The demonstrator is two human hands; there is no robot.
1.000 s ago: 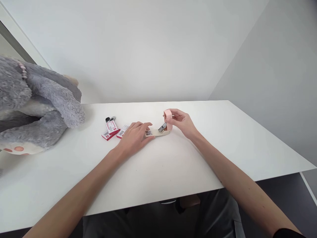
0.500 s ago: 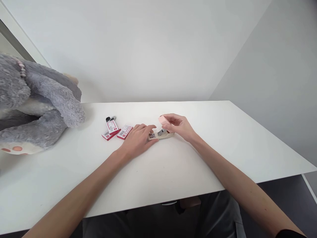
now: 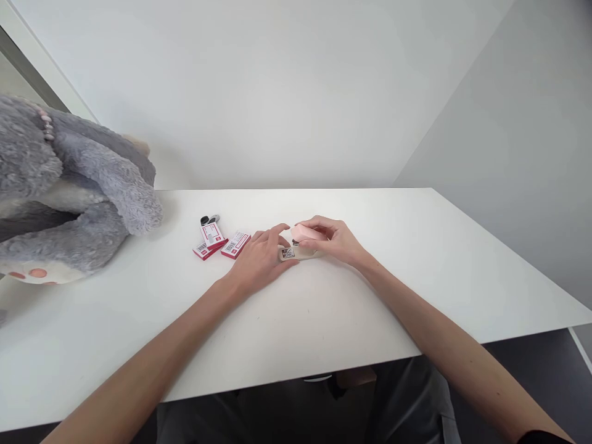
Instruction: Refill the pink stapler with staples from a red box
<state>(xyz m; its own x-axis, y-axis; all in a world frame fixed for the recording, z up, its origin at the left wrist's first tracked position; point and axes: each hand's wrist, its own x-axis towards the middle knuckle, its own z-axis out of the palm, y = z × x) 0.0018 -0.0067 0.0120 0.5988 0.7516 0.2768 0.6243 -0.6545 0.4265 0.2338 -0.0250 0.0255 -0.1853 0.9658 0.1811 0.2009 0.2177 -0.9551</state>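
Note:
A stapler (image 3: pixel 301 233) with a pink top and a cream base lies on the white table in front of me. My left hand (image 3: pixel 259 258) rests on the table at the base's left end, thumb on the near side and fingers on the far side, gripping it. A small dark patterned patch shows on the base. From the right, my right hand (image 3: pixel 337 242) pinches the pink top between thumb and fingers, holding it low over the base. Only a bit of the metal part between top and base is visible; the right fingers cover the rear.
Several red-and-white small boxes (image 3: pixel 235 245) lie left of my left hand, some stacked. Behind them sits a small black and silver object (image 3: pixel 210 219), its kind unclear. A big grey plush toy (image 3: pixel 87 185) occupies the table's left end. A wall (image 3: pixel 277 92) rises behind the table.
My right hand has lowered the pink top toward the base, covering most of the metal part that showed before. My left hand stays at the base, its index finger lifted slightly. The view shifted a little.

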